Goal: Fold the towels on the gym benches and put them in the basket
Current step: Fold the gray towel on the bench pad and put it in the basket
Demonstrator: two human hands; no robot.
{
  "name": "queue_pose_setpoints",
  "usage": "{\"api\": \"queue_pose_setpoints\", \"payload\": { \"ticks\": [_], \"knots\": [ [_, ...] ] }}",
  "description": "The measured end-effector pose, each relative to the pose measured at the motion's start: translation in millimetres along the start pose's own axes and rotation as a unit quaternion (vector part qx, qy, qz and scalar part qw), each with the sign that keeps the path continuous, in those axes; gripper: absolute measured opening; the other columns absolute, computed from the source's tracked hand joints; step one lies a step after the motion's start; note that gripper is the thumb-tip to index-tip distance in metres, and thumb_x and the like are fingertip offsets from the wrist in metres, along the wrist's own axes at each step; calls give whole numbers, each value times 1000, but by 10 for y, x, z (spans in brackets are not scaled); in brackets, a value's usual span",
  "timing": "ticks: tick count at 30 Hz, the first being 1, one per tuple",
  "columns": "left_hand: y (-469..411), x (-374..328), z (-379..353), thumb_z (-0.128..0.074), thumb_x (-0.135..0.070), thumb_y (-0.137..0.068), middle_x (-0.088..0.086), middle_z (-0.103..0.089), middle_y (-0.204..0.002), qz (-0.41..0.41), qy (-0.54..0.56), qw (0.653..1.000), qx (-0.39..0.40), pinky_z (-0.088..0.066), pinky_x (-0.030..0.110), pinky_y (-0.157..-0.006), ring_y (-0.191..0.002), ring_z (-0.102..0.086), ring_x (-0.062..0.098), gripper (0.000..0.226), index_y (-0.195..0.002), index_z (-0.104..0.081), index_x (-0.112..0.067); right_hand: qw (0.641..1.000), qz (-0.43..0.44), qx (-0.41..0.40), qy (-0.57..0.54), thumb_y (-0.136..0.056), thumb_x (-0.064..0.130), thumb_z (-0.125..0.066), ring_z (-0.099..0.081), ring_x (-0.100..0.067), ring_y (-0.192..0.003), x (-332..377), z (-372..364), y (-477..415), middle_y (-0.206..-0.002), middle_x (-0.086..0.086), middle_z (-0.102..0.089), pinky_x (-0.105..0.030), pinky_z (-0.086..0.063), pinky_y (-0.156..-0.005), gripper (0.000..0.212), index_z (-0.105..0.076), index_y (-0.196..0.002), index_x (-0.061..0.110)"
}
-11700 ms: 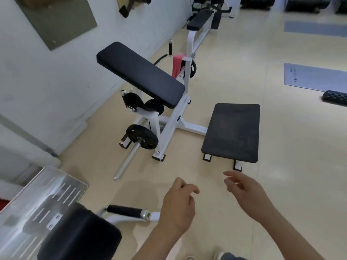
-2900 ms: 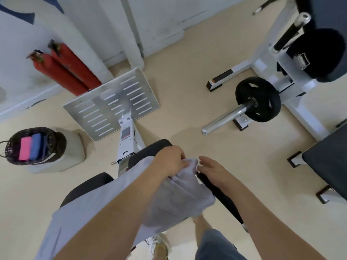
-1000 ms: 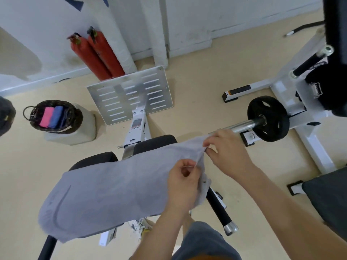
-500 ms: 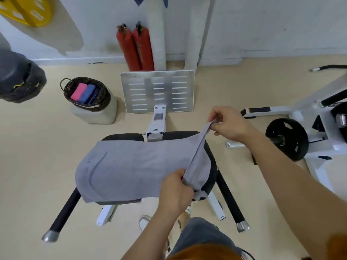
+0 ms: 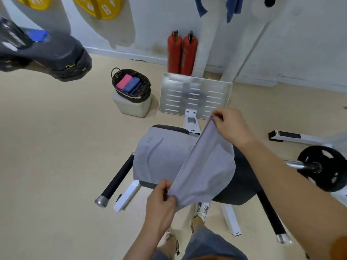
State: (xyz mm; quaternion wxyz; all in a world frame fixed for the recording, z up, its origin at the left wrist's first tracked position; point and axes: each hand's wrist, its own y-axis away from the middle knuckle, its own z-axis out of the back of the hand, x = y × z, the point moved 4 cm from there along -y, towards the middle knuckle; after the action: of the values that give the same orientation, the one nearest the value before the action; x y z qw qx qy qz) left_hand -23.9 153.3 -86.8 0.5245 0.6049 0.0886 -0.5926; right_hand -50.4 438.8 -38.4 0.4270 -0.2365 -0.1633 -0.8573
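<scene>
A grey towel [image 5: 165,158] lies over the black bench pad [image 5: 242,182] in front of me. Its right end is lifted and carried leftwards over the flat part. My left hand [image 5: 161,201] pinches the near corner of that raised edge. My right hand [image 5: 231,124] pinches the far corner, higher up. A dark woven basket [image 5: 146,87] stands on a pale block [image 5: 131,106] to the far left, holding a folded pink towel [image 5: 124,81] and a folded blue towel [image 5: 132,84].
Two red fire extinguishers [image 5: 181,53] stand against the wall behind a slotted metal footplate [image 5: 194,95]. A black weight plate [image 5: 323,167] on a chrome bar sits at the right. A dark padded machine part [image 5: 50,51] hangs at the upper left. My feet are under the bench.
Both hands have carried the towel's right end up and to the left, so the fold covers more of the flat part. The view has turned left; the basket appears nearer the middle.
</scene>
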Motion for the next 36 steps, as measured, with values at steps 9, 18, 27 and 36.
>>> {"api": "queue_pose_setpoints", "payload": {
  "ticks": [9, 18, 27, 36],
  "knots": [
    [-261, 401, 731, -41, -7, -68, -9, -57, -70, 44, 107, 990, -78, -33, 20, -56, -63, -47, 6, 24, -78, -60, -17, 997, 78, 22, 15, -94, 16, -53, -59, -24, -87, 877, -717, -484, -93, -8, -68, -29, -42, -74, 15, -67, -96, 12],
    [-860, 656, 875, -36, 8, -74, 4, -51, -68, 136, 167, 961, -176, -33, 29, -58, -62, -40, 15, 24, -82, -55, -4, 980, 58, 154, 114, -101, 17, -36, -50, -29, -80, 953, -1641, -1063, -87, -9, -56, -39, -43, -71, 14, -48, -98, 10],
    [-1080, 848, 801, -37, 8, -74, -4, -53, -65, 189, 111, 958, -183, -33, 27, -56, -61, -42, 14, 29, -72, -55, -15, 969, 59, 233, 63, -99, 16, -42, -48, -27, -80, 750, -2129, -1142, -84, -9, -56, -31, -30, -63, 15, -53, -100, 7],
    [-1165, 418, 939, -47, -4, -81, -12, -63, -84, 139, 57, 963, -223, -36, 14, -60, -74, -53, -2, 27, -84, -58, -28, 955, 14, 294, 41, -95, 22, -50, -50, -21, -83, 654, -2274, -1207, -78, 5, -52, -29, -39, -72, 11, -58, -95, 14]
  ]
}}
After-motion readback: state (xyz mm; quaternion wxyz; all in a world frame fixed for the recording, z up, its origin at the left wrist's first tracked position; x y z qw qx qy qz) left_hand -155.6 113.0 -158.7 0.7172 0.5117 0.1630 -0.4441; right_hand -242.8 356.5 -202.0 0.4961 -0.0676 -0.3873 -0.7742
